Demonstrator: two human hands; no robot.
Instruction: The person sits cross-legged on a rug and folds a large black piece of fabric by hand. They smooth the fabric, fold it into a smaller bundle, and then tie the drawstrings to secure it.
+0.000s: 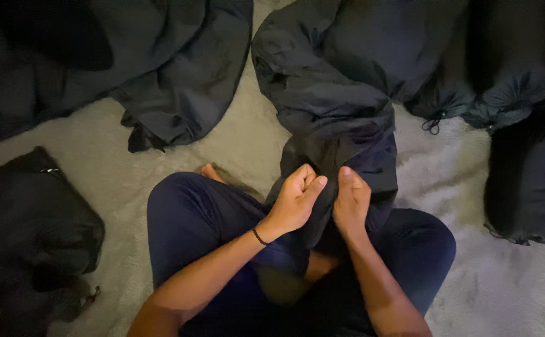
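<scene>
I sit cross-legged on a pale shaggy carpet (160, 156), my dark blue trousers (191, 215) filling the lower middle of the frame. Just above my lap, at centre, my left hand (294, 200) and right hand (349, 203) are both closed tight on the near end of a black fabric bag (332, 106), side by side. The bag stretches up to the top centre. Farther off, a dark crumpled cloth (179, 81) lies upper left, another dark bundle (29, 231) lower left, and drawstring sacks (510, 100) fill the upper right.
</scene>
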